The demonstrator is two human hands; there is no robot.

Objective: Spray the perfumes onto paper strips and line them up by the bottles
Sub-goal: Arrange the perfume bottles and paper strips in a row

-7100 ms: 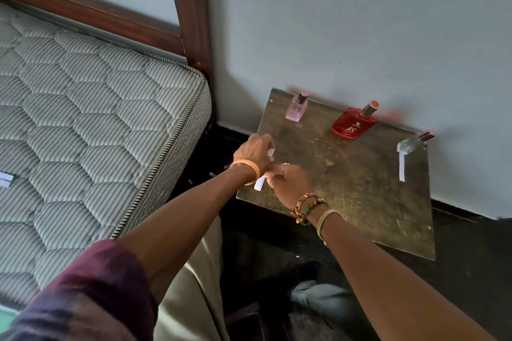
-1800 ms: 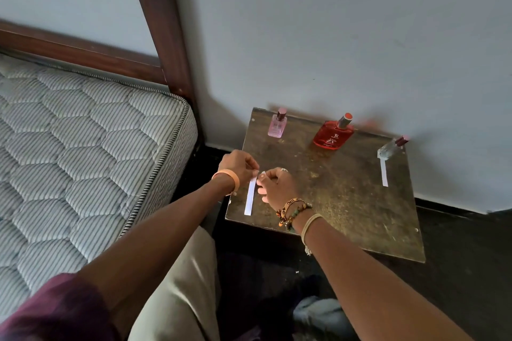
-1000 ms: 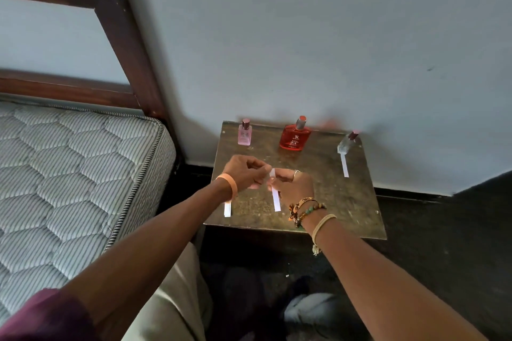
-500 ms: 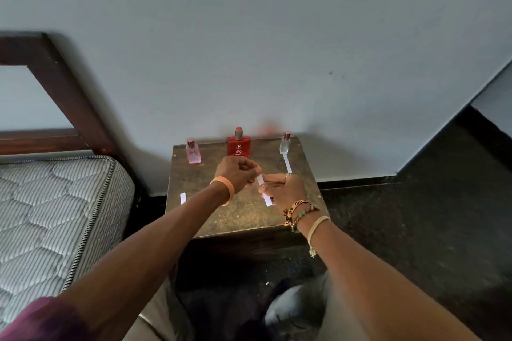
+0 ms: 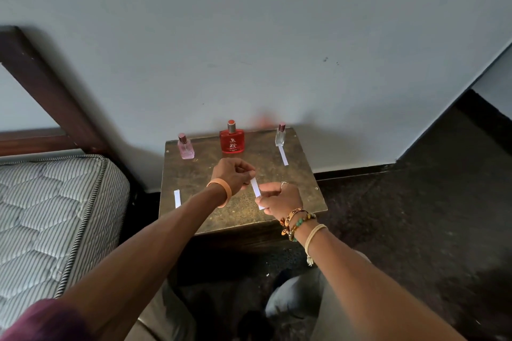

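A: Since one strip was set down a moment ago, where are we?

B: That spare strip (image 5: 177, 198) lies by the counter's (image 5: 194, 174) front-left edge. The held strip (image 5: 255, 187) has moved over the middle, pinched between left hand (image 5: 232, 174) and right hand (image 5: 279, 199), fingers curled.

A: Meaning?

B: Only the clear bottle (image 5: 280, 137), back-right, has its placed strip (image 5: 283, 155). The red bottle (image 5: 232, 140) probably comes next, then the pink bottle (image 5: 185, 147).
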